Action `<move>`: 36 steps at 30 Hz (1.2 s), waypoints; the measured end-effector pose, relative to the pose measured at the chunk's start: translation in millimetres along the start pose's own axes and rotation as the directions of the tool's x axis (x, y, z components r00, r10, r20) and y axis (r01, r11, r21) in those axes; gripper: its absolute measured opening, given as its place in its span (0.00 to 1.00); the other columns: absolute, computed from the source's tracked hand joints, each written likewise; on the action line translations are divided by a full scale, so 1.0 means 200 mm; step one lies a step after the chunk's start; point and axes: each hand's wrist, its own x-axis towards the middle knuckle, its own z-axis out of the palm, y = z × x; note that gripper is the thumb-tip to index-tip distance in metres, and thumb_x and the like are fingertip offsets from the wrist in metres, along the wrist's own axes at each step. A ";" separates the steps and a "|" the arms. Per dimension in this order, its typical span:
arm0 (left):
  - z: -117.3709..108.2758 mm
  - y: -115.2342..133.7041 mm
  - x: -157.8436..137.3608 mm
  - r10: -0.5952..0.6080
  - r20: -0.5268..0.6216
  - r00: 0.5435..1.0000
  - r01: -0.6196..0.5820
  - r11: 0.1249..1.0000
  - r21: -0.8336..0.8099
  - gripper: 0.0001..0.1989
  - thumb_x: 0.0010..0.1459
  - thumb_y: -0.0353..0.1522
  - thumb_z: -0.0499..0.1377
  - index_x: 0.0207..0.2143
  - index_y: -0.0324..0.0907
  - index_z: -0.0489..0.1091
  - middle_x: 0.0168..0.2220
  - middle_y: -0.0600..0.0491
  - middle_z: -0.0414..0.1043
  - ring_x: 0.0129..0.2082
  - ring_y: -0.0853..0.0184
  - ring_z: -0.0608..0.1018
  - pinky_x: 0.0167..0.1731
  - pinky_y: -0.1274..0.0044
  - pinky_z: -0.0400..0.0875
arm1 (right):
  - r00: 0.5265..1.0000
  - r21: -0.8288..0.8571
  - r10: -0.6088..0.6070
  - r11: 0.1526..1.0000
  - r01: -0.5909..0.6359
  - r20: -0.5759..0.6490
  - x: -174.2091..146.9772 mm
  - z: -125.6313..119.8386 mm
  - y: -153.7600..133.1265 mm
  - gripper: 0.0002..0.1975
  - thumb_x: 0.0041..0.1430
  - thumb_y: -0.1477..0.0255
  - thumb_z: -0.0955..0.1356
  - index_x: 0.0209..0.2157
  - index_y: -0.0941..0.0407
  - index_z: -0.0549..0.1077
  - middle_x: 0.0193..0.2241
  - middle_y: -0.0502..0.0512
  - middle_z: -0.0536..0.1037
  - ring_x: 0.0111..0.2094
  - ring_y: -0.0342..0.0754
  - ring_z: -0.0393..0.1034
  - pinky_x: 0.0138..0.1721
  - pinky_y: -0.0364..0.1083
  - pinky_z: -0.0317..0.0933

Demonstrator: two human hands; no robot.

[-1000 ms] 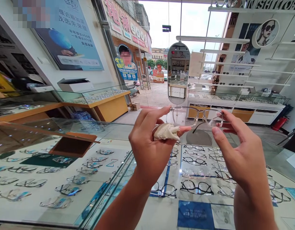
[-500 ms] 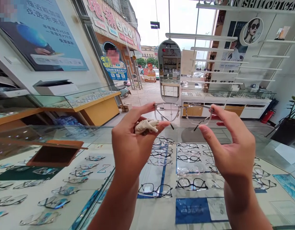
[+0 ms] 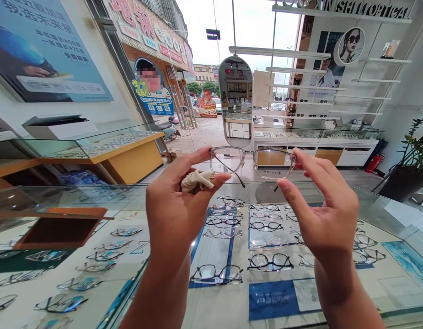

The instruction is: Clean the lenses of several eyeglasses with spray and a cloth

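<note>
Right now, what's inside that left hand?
What looks like a crumpled pale cloth pokes out of the left hand. The hand covers the rest from view.

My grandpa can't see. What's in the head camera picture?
A person's left hand and right hand hold up eyeglasses; the left also holds a pale crumpled bundle. Below, more glasses lie in a display case; beyond is an oval mirror.
</note>
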 end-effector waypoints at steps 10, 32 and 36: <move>-0.01 -0.01 0.01 -0.047 0.016 0.999 0.048 0.998 -0.033 0.22 0.47 0.38 0.77 0.47 0.47 0.85 0.43 0.48 0.86 0.35 0.64 0.82 0.31 0.76 0.76 | 1.000 0.012 0.001 1.000 -0.001 0.011 0.00 0.00 -0.01 0.22 0.66 0.67 0.71 0.61 0.46 0.78 0.50 0.58 0.84 0.51 0.58 0.78 0.52 0.62 0.75; -0.02 -0.03 0.03 -0.078 0.074 0.994 0.083 0.994 -0.071 0.23 0.46 0.38 0.78 0.47 0.47 0.85 0.43 0.48 0.85 0.34 0.64 0.80 0.29 0.75 0.74 | 1.000 0.010 -0.023 1.000 0.023 0.002 -0.01 -0.02 -0.02 0.20 0.66 0.67 0.72 0.59 0.48 0.79 0.48 0.58 0.84 0.51 0.59 0.77 0.52 0.62 0.75; -0.02 -0.02 0.02 -0.066 0.072 0.995 0.070 0.996 -0.048 0.23 0.47 0.41 0.77 0.47 0.46 0.84 0.40 0.49 0.84 0.31 0.65 0.78 0.28 0.74 0.73 | 0.998 0.051 -0.053 0.997 0.054 -0.019 -0.01 0.00 -0.01 0.20 0.66 0.68 0.72 0.59 0.48 0.78 0.49 0.58 0.84 0.52 0.58 0.77 0.52 0.61 0.75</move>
